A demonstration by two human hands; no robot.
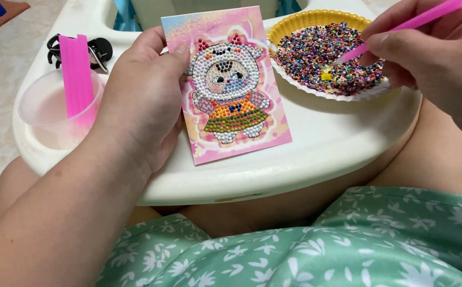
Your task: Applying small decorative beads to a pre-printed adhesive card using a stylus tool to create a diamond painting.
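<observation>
My left hand (143,101) grips the left edge of a pink card (231,85) that shows a bead-covered cartoon figure in a white hood and orange-green skirt. The card rests tilted on a white tray (316,143). My right hand (438,53) holds a pink pen-like stick (401,26); its tip dips into a yellow paper plate (295,24) full of tiny mixed-colour beads. A small yellow piece (326,74) lies among the beads near the tip.
A clear plastic cup (45,109) with a flat pink strip (77,74) standing in it sits in the tray's left recess. A black hair clip (95,50) lies behind it. Green floral fabric (321,250) covers my lap below the tray.
</observation>
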